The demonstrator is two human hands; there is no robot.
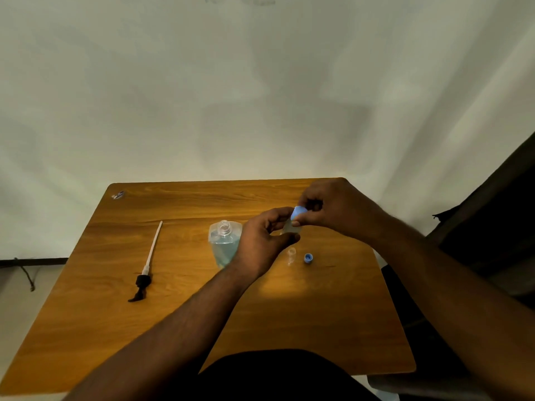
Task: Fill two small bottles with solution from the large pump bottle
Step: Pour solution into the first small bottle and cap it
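The left hand [265,241] is pinching a small bottle [290,227] while the right hand [333,208] is gripping its blue cap [297,212] from 1 o'clock, so the twist is happening along the upright neck. The big bottle [225,241] (pump [144,273] already out, lying at 9 o'clock) is sitting just left. The second bottle [291,254] and its cap [308,258] are waiting at 5 o'clock on the table [173,314].
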